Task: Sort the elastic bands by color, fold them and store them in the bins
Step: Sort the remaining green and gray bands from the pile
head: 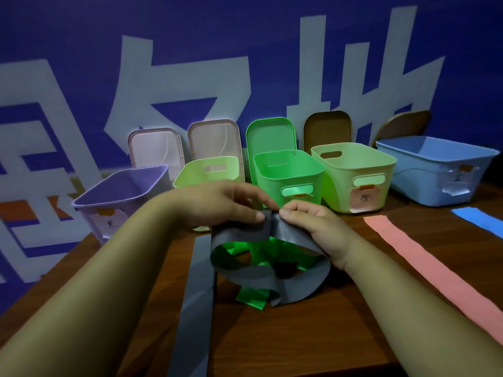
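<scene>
- The left hand (215, 205) and the right hand (310, 224) meet above the middle of the tabletop (299, 338), their fingertips almost touching.
- Each hand pinches the top of a grey band (302, 284) between thumb and forefinger; the other fingers are curled loosely behind.
- From the pinch the grey band hangs in wide loops on both sides, and its lower curve rests on the tabletop.
- Bright green bands (251, 299) lie in a loose tangle inside and under the grey loops, with one end poking out toward the near edge.
- A flat grey strip (196, 295) runs along the tabletop from below the left hand to the near edge; whether it belongs to the held band cannot be told.
- A pink band (424, 257) lies flat and straight toward the right edge, and a blue band (479, 220) lies beyond it, nearer the far right corner.
- Five open bins stand in a row along the far edge: a purple bin (130, 183) at the left, then a light green bin (196, 172), a bright green bin (272, 183), a pale green bin (340, 183) and a blue bin (424, 186) at the right.
- Lids lean upright behind the bins against a blue wall (81, 50) with large white characters: two clear pinkish ones, a green one and two brown ones.
- The pale green bin carries a pink label (364, 198) on its front; the writing is too blurred to read.
</scene>
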### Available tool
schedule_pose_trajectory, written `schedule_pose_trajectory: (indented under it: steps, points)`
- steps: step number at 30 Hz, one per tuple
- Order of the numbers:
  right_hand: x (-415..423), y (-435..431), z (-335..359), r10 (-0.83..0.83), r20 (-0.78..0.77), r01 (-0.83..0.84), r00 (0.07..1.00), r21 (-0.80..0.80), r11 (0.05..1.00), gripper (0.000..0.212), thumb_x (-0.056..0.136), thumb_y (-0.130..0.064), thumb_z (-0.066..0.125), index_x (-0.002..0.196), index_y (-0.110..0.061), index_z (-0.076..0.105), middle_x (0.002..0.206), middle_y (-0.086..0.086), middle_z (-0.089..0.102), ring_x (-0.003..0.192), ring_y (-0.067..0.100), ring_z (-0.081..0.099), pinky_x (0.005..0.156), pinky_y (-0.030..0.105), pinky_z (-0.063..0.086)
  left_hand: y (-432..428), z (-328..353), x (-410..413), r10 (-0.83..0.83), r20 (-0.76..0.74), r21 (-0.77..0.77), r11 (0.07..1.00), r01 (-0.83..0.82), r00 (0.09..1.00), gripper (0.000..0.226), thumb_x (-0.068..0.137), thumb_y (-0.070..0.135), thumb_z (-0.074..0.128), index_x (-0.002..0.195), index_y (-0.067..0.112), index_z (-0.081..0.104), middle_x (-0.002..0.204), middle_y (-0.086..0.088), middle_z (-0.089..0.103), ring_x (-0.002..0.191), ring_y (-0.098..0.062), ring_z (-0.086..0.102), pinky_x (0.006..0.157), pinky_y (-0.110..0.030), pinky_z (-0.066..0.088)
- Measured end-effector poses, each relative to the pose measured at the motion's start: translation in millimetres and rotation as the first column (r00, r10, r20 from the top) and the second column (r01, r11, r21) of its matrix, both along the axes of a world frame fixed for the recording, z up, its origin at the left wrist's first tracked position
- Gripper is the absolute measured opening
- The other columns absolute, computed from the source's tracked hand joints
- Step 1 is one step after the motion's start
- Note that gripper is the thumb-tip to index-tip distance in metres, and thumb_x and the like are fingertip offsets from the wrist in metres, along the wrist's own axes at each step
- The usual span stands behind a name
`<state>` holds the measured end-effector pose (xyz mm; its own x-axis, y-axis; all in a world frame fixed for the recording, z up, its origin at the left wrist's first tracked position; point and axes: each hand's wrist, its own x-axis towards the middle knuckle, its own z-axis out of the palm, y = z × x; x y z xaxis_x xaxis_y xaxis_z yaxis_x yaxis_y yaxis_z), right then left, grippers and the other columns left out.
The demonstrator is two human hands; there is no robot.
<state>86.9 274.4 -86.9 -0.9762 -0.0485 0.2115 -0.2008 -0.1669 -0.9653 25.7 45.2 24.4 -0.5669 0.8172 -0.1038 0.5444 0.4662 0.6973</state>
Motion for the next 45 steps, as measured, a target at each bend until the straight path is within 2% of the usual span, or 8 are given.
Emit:
schedule_pose_trajectory:
  steps: [5,12,17,20,26,31,36,45]
  points:
    - [5,-1,0,0.0,0.043,-0.001,0.999,0.025,1.0,0.009,0.092,-0.024,0.073,0.094,-0.015,0.073,0.085,0.008,0.068,0.077,0.018,0.062,0.069,0.029,0.048,-1,-11,4,0.05,-0.105,0.055,0.997,-0.044,0.993,0.031,0.102,0.027,0.07,0.125,0.046,0.07,0.122,-0.003,0.071,0.115,-0.025,0.069,0.101,-0.049,0.058]
    - [3,0,-3,0.011,0.063,-0.013,0.998,0.042,0.999,0.009,0.1,-0.018,0.069,0.099,-0.012,0.075,0.092,0.012,0.071,0.084,0.022,0.066,0.074,0.031,0.051,-2,-11,7,0.102,-0.204,0.145,0.987,-0.073,0.974,0.012,0.1,0.017,0.071,0.109,0.023,0.075,0.104,0.004,0.076,0.102,-0.019,0.071,0.091,-0.035,0.06]
    - [-5,-1,-11,-0.049,0.086,0.047,0.995,0.028,0.999,0.007,0.102,-0.017,0.068,0.102,-0.014,0.075,0.091,0.008,0.073,0.083,0.018,0.067,0.072,0.029,0.05,-4,9,4,0.193,-0.279,0.292,0.95,-0.108,0.941,0.01,0.104,0.027,0.065,0.111,0.033,0.069,0.103,-0.005,0.067,0.091,-0.033,0.068,0.072,-0.04,0.064]
    - [-5,-2,-13,-0.067,0.119,0.057,0.991,0.091,0.994,0.009,0.102,-0.02,0.068,0.107,-0.013,0.073,0.087,0.002,0.068,0.074,0.011,0.061,0.062,0.025,0.045,-1,28,5,0.251,-0.313,0.319,0.936,-0.147,0.916,0.012,0.107,0.026,0.06,0.109,0.037,0.065,0.102,-0.003,0.065,0.098,-0.04,0.068,0.08,-0.053,0.065]
    - [-8,-6,-14,0.035,0.134,-0.024,0.99,-0.084,0.996,0.027,0.098,-0.024,0.067,0.115,-0.005,0.077,0.119,0.012,0.079,0.112,0.022,0.074,0.101,0.037,0.055,4,60,9,0.286,-0.336,0.409,0.902,-0.135,0.897,0.014,0.108,0.021,0.059,0.105,0.033,0.065,0.099,-0.011,0.062,0.088,-0.027,0.058,0.08,-0.049,0.054]
    - [0,-4,-4,0.059,0.112,-0.033,0.992,-0.221,0.975,0.033,0.089,-0.037,0.06,0.081,-0.008,0.074,0.084,0.016,0.073,0.078,0.027,0.071,0.079,0.039,0.055,8,72,9,0.209,-0.105,0.586,0.803,-0.11,0.972,0.007,0.104,0.017,0.061,0.11,0.018,0.066,0.105,-0.016,0.062,0.1,-0.028,0.061,0.095,-0.048,0.05]
    - [2,-3,-4,-0.011,0.105,0.022,0.994,-0.103,0.994,0.045,0.092,-0.045,0.062,0.117,-0.01,0.076,0.11,0.016,0.077,0.096,0.029,0.071,0.087,0.04,0.054,21,79,10,0.274,-0.025,0.687,0.703,-0.182,0.962,0.012,0.105,0.01,0.06,0.107,0.014,0.071,0.097,-0.003,0.072,0.094,-0.021,0.067,0.091,-0.04,0.056]
    - [7,-4,-3,-0.002,0.094,0.008,0.996,-0.061,0.998,0.042,0.09,-0.04,0.066,0.111,-0.006,0.079,0.114,0.02,0.078,0.104,0.029,0.075,0.092,0.038,0.059,24,102,22,0.4,0.051,0.791,0.543,-0.282,0.915,0.012,0.101,0.01,0.067,0.109,0.013,0.076,0.103,-0.011,0.078,0.094,-0.025,0.073,0.084,-0.042,0.064]
